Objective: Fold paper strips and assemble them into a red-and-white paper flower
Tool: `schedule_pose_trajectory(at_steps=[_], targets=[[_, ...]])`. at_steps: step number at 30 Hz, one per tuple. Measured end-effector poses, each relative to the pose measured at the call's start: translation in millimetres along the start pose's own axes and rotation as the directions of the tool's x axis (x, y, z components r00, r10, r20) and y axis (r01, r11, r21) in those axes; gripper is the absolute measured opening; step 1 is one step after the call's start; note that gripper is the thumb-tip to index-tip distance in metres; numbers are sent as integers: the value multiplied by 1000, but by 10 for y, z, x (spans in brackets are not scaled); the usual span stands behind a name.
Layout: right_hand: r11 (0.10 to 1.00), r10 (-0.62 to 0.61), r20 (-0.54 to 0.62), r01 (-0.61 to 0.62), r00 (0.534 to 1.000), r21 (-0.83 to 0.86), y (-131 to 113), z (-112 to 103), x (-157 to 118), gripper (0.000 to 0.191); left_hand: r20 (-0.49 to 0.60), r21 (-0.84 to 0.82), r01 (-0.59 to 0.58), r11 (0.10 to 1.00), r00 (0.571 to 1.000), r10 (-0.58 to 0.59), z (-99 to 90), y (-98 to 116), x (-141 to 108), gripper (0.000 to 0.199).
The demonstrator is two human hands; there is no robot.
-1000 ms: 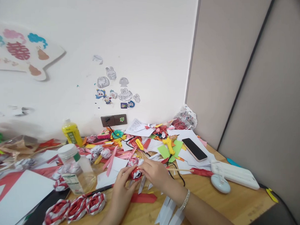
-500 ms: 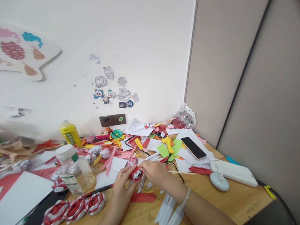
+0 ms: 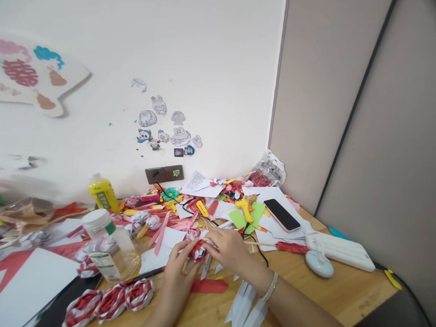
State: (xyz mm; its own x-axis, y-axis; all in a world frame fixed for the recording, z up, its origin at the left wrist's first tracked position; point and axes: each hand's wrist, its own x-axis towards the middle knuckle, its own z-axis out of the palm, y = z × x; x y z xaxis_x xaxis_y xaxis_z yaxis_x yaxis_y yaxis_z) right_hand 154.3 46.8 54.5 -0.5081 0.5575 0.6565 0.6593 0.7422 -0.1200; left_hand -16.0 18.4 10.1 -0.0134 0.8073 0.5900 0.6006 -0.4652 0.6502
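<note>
A small red and white paper flower (image 3: 199, 250) is between my two hands, near the middle of the wooden table. My left hand (image 3: 180, 264) grips its left side, fingers bent around it. From the right, my right hand (image 3: 225, 250) presses its fingertips on the flower's edge. Just behind it lies a pink and white paper roll (image 3: 192, 233). A flat red paper strip (image 3: 209, 286) lies below my hands, with folded white strips (image 3: 246, 307) to its right. Three red and white twisted paper rings (image 3: 111, 301) sit in a row at the front left.
A clear jar (image 3: 102, 245) and a yellow bottle (image 3: 104, 192) stand at the left. Coloured paper strips cover the back. A yellow glue gun (image 3: 245, 210), a phone (image 3: 281, 215) and a white power strip (image 3: 340, 251) lie at the right.
The fingers of my right hand have shifted slightly on the paper flower and look more spread. My left hand stays around the flower. The view has moved very slightly.
</note>
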Motion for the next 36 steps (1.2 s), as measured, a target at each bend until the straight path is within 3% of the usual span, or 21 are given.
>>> schedule_pose_trajectory(at_steps=[16,25,32,36], targets=[[999,-18,-16,18,1000,39,-38,75,-21,11,-2,86,-43,995,999,43,-2,-20,-8,37],[997,-61,-10,60,998,-53,-64,63,-14,15,-12,74,-21,997,1000,21,-10,14,1,36],[968,-142,86,156,986,-197,-27,99,-51,14,-11,69,-19,997,1000,20,1,7,-4,35],[981,-108,59,116,992,-156,-36,87,-37,16,-3,82,-27,996,1000,27,-5,9,-9,35]])
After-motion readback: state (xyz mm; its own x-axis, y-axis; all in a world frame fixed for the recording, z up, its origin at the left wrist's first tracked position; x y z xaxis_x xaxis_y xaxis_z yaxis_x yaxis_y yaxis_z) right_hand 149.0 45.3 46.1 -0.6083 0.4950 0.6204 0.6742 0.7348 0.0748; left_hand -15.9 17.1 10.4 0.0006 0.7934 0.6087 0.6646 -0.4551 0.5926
